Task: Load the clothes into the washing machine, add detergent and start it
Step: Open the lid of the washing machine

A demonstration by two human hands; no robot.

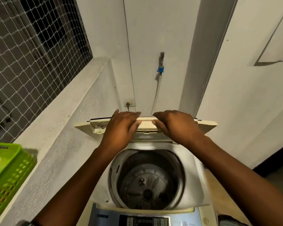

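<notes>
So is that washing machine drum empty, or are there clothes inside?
Empty: the drum shows its bare metal bottom, no clothes, with the lid folded up under both hands.

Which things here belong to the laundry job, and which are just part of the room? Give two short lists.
Part of the job:
washing machine, drum empty
lid, held up by left hand and right hand
control panel
green basket
tap and hose
wall socket

Just there:
window netting
wall ledge

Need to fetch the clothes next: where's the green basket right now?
In the head view the green basket sits at the far left edge, on the ledge below the netted window, left of the washing machine.
</notes>
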